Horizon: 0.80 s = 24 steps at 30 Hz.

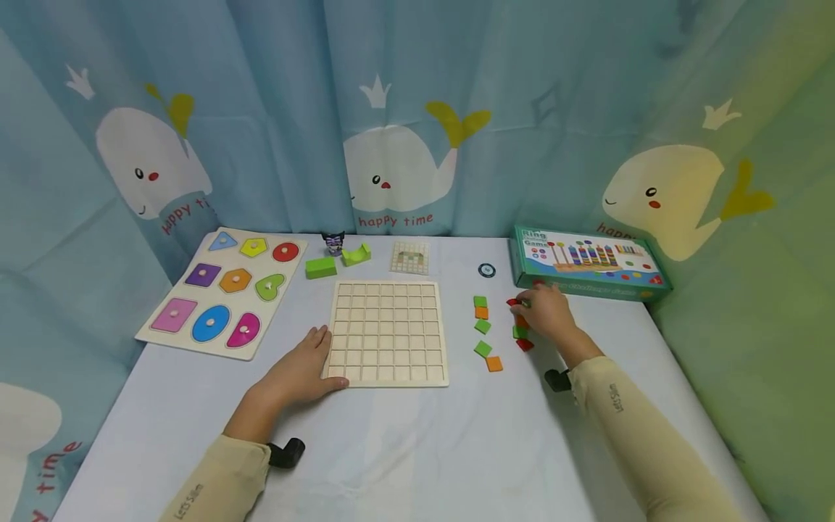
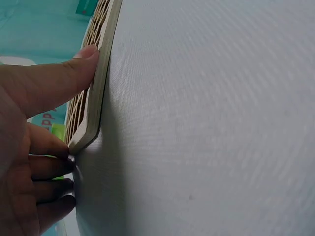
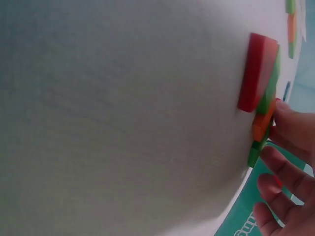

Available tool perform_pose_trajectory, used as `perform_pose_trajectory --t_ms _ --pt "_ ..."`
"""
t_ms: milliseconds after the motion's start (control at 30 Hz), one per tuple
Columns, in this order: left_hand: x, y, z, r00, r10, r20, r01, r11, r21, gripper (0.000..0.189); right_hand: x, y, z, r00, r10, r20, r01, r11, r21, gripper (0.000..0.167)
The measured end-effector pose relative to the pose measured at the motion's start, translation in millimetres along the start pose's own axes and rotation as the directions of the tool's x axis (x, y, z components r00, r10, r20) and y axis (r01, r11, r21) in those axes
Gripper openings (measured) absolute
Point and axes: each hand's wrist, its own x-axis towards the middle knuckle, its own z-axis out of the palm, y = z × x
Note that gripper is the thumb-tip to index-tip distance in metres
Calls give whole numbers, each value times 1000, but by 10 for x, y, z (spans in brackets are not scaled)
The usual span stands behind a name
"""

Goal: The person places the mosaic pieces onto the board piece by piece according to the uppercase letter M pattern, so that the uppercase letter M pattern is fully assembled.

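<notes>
Head view: pale, gridded board (image 1: 387,333); left hand (image 1: 296,371) spread; right hand (image 1: 548,313), grip unclear

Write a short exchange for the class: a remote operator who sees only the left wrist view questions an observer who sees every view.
Operator: I see the left hand touching the grid board. Where is the right hand?
Observer: It is to the right of the board, at a group of small red, orange and green pieces.
Operator: Is there a printed card nearby?
Observer: Yes, a small one with a grid lies just beyond the board's far edge.
</notes>
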Motion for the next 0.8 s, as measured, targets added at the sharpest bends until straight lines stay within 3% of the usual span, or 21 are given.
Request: perform_pose_trajectory --t_ms 200,433,800 --pt "-1 0 14 1000 -8 1 8 1000 12 100 31 1 34 1000 26 -6 -25 999 32 27" --pt "10 1 23 1000 -27 1 27 1000 1 100 53 -56 23 999 -16 -31 18 996 90 14" --pt "5 20 1 1000 -25 -3 25 1000 -12 99 114 -266 -59 1000 2 4 -3 974 225 15"
